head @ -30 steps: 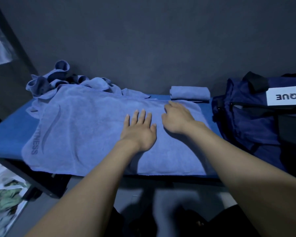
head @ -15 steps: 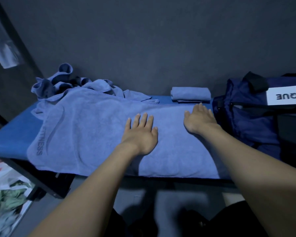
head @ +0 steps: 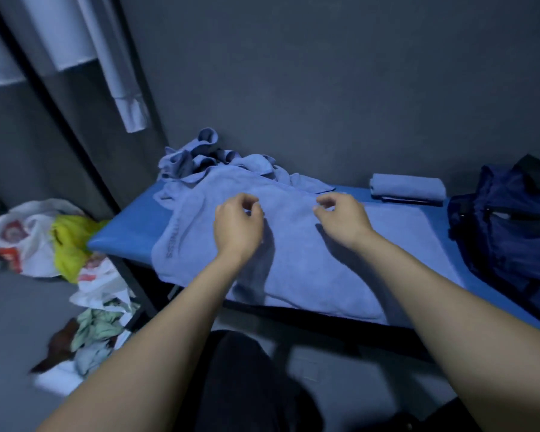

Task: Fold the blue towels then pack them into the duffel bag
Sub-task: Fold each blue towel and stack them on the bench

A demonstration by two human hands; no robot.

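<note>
A large blue towel (head: 296,254) lay spread flat over the blue bench (head: 122,232), its near edge hanging a little over the bench's front. Both hands hovered above the far half of that towel, the left hand (head: 236,227) toward the end with the printed lettering and the right hand (head: 343,218) beside it, a gap between them. The fingers of each were loosely curled and seemed to hold nothing, though whether any fingertip brushed the cloth I could not tell. At the far left corner of the bench a heap of crumpled blue towels (head: 206,159) sat against the grey wall (head: 325,88). One folded towel (head: 407,187) rested at the far edge of the bench, just beside the navy duffel bag (head: 505,226), which stood at the bench's right end. On the floor left of the bench lay plastic bags (head: 35,238) and loose clothing (head: 97,332).
</note>
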